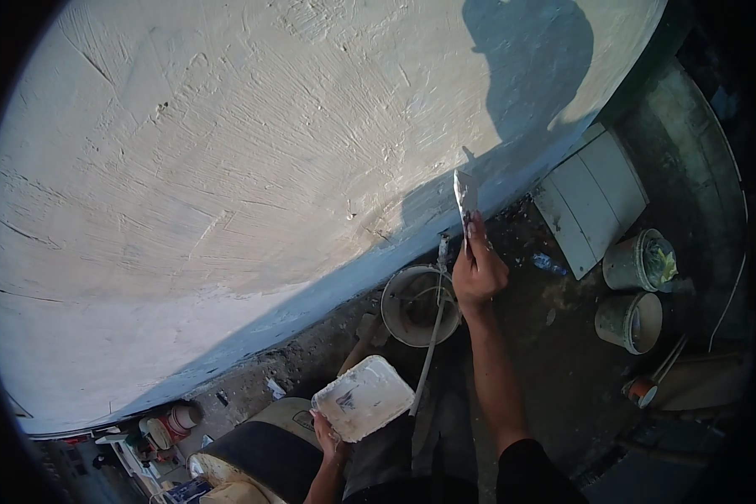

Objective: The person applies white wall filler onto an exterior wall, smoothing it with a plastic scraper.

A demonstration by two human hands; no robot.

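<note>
My right hand [480,273] is closed round the handle of a putty knife [465,193], whose blade carries white paste and points up beside the wall. The wall [227,151] is coated with rough, streaked whitish plaster, and a shadow falls on its right part. Low in the view, my left hand [331,438] grips the left edge of a white rectangular tray [364,398] smeared with paste.
Below the wall stands a bucket [420,330] with a stick leaning across it. Two more buckets [620,323] [627,262] and pale panels [592,198] are at the right. A large drum [265,454] and assorted containers [170,424] sit at the lower left.
</note>
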